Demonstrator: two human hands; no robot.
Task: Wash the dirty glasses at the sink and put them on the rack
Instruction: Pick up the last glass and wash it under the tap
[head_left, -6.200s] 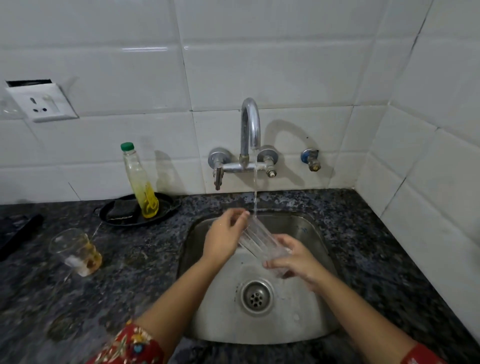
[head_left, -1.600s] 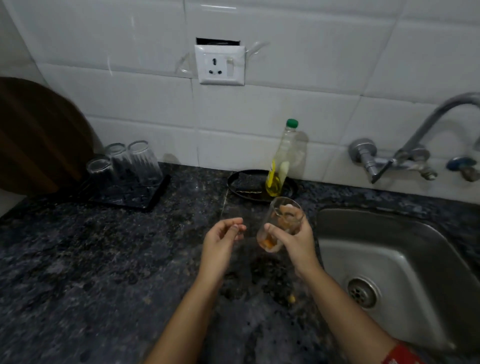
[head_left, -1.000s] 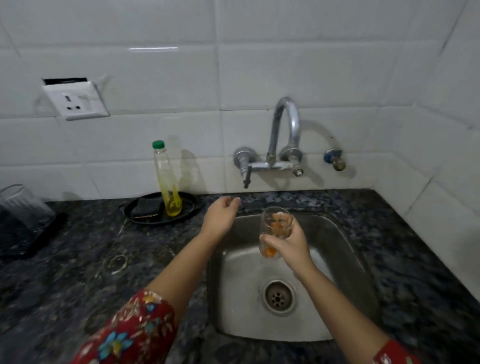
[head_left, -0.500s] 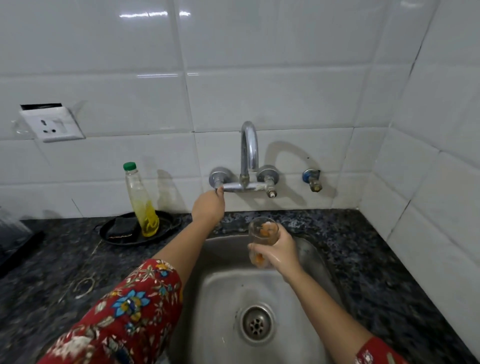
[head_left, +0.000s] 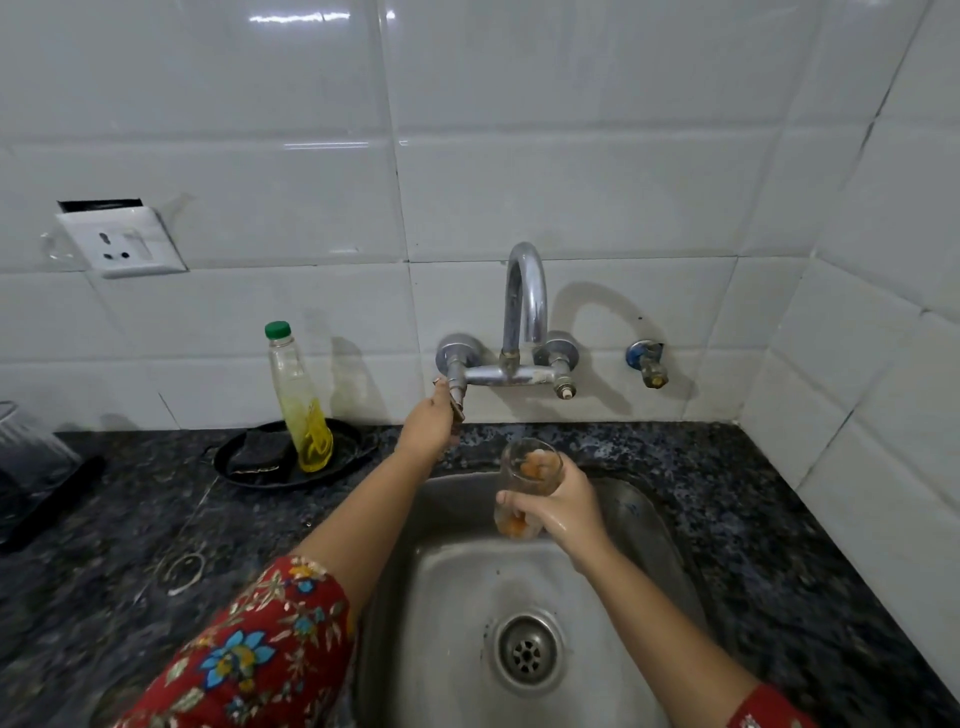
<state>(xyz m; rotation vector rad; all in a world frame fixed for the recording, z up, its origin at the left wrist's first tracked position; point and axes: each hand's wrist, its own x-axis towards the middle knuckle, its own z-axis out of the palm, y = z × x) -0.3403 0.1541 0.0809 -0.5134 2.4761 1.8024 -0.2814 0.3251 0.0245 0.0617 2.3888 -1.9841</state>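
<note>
One dirty glass (head_left: 525, 480), gripped by right hand (head_left: 565, 512); left hand (head_left: 428, 428) seemingly pinches one tap handle (head_left: 457, 396).

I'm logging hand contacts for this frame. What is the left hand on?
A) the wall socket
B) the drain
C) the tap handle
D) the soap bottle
C: the left hand grips the tap handle under the left valve, while the right hand holds the dirty glass over the sink.

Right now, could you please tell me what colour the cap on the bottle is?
Green; the bottle cap shows clearly in the head view, the only view.
</note>
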